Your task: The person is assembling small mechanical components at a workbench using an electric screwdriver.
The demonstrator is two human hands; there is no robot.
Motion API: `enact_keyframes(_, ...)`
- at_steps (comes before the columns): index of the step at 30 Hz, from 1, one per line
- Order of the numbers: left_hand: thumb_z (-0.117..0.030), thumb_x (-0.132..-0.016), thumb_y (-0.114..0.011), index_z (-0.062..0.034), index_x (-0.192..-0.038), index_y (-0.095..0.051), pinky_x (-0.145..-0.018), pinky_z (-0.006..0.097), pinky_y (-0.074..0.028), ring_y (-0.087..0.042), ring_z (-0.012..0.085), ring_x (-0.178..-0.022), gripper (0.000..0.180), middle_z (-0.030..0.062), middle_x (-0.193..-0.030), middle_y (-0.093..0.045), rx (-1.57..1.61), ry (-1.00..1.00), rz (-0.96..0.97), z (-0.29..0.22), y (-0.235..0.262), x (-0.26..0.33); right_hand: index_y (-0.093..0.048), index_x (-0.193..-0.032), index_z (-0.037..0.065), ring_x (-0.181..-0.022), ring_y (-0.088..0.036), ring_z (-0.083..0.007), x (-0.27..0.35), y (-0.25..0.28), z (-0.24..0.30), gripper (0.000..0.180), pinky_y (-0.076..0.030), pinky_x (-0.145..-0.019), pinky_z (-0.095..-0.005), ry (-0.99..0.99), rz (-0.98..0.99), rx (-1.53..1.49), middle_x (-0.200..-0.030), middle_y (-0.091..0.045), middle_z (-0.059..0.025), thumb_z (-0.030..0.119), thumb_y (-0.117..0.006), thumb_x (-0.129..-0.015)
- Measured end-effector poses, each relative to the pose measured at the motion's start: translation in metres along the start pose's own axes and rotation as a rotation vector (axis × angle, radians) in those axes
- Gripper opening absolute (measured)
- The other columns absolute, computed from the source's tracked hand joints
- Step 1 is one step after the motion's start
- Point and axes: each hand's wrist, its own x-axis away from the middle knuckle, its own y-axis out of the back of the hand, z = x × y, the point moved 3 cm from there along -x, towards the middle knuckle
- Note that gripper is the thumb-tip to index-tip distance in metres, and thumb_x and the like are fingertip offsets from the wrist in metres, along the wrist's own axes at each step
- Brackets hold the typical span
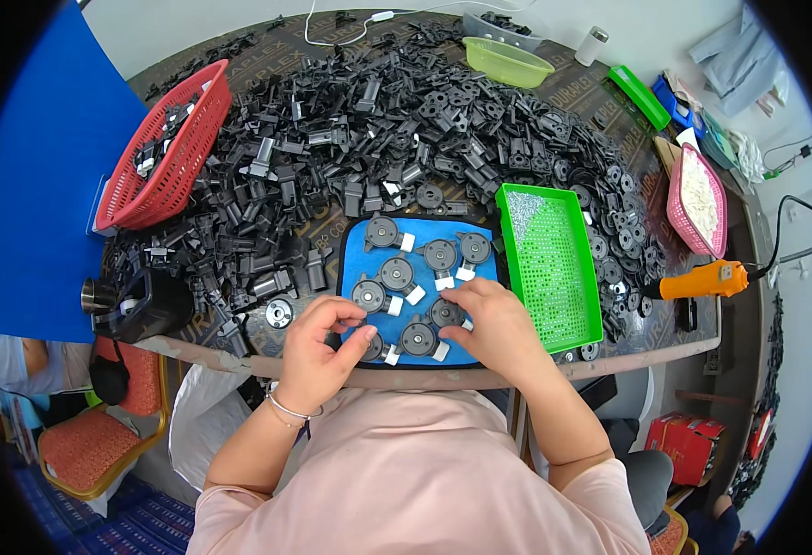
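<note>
We have both hands on the blue mat (355, 242) at the near edge of the bench (600, 88). Our left hand (318, 347) pinches a round black disc (372, 347) with a white tab at the mat's near left corner, thumb and fingers curled closed on it. Our right hand (494, 319) lies fingers-down over another disc (447, 313) just right of it, fingertips pressing its top; we cannot tell if it truly grips.

The held disc lies flat, face up, and its white tab sticks out to the near right, so its long axis runs from far left to near right. The other discs on the mat lie much the same, tabs mostly to the right.

The risk, as we judge it: the mat sits close to the bench edge, so a slipped pinch could send the disc off the near side. A sweeping wrist could also knock neighbouring discs, or scatter the green tray (554, 264) touching the mat's right side. The pile of black parts (406, 120) crowds the far edge.
</note>
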Motion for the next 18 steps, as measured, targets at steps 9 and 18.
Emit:
enact_keyframes(9,-0.003,-0.075,-0.073,-0.0023,-0.091,-0.064,-0.067,0.027,-0.049,-0.061,0.0171,-0.077,0.018,0.0086,-0.089,-0.064,-0.009,-0.003,0.016,-0.0032,-0.0025,-0.0006,-0.067,-0.104,0.006,-0.095,-0.06,-0.0295,-0.0013,-0.0001,0.0012,0.042,-0.049,-0.082,-0.038,-0.006,-0.039,0.03,-0.099,-0.063,-0.0107,0.019,-0.08,-0.066)
enact_keyframes(18,-0.004,-0.075,-0.073,-0.0019,-0.091,-0.064,-0.068,0.027,-0.049,-0.061,0.0176,-0.077,0.018,0.009,-0.09,-0.064,-0.017,0.007,0.047,-0.006,-0.0037,-0.0005,-0.067,-0.101,0.005,-0.095,-0.061,-0.0294,-0.0043,0.003,0.0051,0.042,-0.049,-0.081,-0.0389,-0.002,0.026,0.088,-0.098,-0.065,-0.0111,0.02,-0.081,-0.064)
